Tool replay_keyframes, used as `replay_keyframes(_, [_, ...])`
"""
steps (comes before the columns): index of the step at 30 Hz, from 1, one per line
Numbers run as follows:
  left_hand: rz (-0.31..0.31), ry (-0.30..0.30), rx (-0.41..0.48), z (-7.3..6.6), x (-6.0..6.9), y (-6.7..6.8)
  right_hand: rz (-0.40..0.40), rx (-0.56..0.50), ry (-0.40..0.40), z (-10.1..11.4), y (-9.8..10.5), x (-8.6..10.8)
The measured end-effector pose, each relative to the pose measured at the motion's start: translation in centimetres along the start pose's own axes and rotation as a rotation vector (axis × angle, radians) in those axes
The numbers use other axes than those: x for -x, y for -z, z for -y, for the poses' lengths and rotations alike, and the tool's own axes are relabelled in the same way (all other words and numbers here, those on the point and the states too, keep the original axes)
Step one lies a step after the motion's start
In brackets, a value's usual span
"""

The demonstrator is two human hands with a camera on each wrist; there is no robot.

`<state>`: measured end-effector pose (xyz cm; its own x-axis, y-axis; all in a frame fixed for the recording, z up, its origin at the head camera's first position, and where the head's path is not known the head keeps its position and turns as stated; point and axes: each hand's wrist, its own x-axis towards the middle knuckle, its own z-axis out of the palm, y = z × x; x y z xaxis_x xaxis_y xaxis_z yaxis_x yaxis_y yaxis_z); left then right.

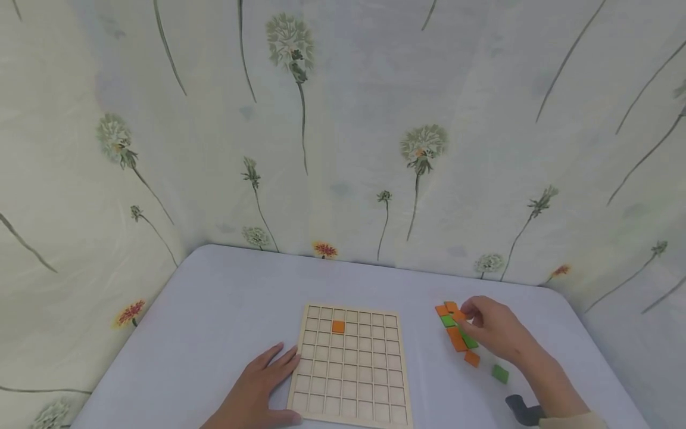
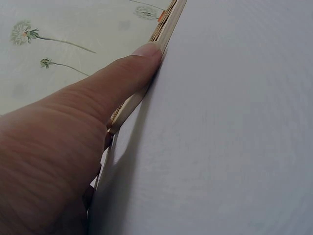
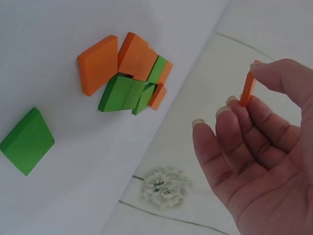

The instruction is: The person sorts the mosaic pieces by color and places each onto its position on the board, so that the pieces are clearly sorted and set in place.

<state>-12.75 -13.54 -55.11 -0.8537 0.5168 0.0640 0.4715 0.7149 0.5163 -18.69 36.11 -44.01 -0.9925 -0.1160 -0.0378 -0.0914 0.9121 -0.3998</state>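
Observation:
A wooden grid board lies on the table, with one orange square tile in a cell near its top. My left hand rests along the board's left side, fingers straight and spread, thumb and fingertips touching its edge. In the left wrist view the thumb lies against that edge. My right hand pinches an orange tile between thumb and index finger, above a group of loose tiles. The right wrist view shows the other fingers loosely bent and the held tile edge-on.
Several loose orange tiles and green tiles lie close together right of the board. One green tile sits apart nearer me. A dark curved object is beside the right wrist. Flowered cloth hangs behind the table.

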Motion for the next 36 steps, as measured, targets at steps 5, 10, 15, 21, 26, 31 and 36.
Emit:
replay_keyframes(5, [0.011, 0.007, 0.004, -0.1, -0.1, 0.2, -0.010, -0.002, 0.003, 1.0, 0.0, 0.0])
replay_keyframes(10, [0.016, 0.010, 0.012, -0.2, 0.0, 0.3, -0.026, -0.004, 0.042, 1.7, 0.1, 0.1])
replay_keyframes(15, [0.021, 0.019, 0.026, 0.0, -0.1, 0.0, -0.033, 0.001, 0.056, 2.7, 0.0, 0.1])
replay_keyframes(21, [0.028, 0.032, 0.018, 0.4, -0.2, -0.4, -0.035, 0.001, 0.066, 3.7, -0.1, 0.1])
replay_keyframes(26, [0.031, 0.029, 0.031, 0.3, -0.3, -0.2, -0.047, 0.017, 0.083, 4.4, -0.2, -0.3])
replay_keyframes(31, [0.030, 0.005, 0.057, 0.0, -0.2, 0.2, -0.051, -0.006, 0.156, 5.1, -0.3, -0.7])
replay_keyframes(36, [0.021, -0.010, 0.054, 0.0, -0.2, 0.4, -0.076, -0.018, 0.255, 5.7, -0.8, -1.5])
